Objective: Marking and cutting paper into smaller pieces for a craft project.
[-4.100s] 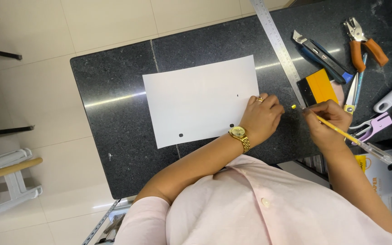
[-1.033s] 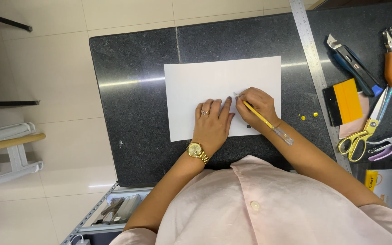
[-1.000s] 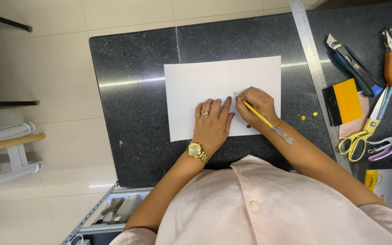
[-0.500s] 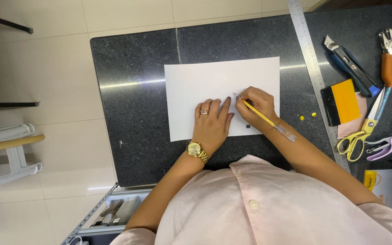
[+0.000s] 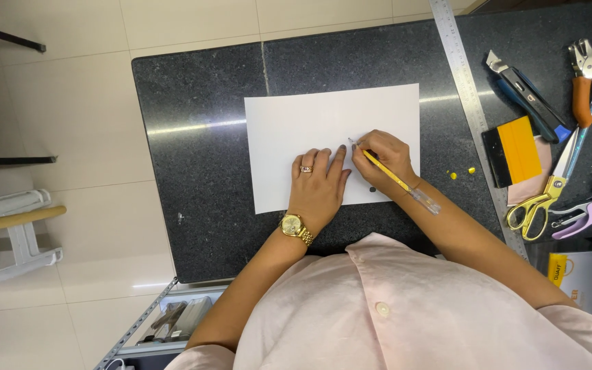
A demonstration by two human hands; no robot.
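While hands (image 5: 351,171) pin paper (image 5: 323,123), ruler (image 5: 471,103), scissors (image 5: 546,192), knife (image 5: 525,96) beside

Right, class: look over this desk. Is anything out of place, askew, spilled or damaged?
Only small things. Two yellow bits lie loose on the counter right of the paper, like stray scraps. The steel ruler lies at a slant. Otherwise the left hand holds the paper flat while the right hand works the pencil.

Left hand (image 5: 318,183): palm down, fingers extended and lying flat, wrist straight, forearm angled in from lower left. Right hand (image 5: 384,159): fingers curled in a closed writing grip, forearm angled in from lower right. The hands lie just beside each other.
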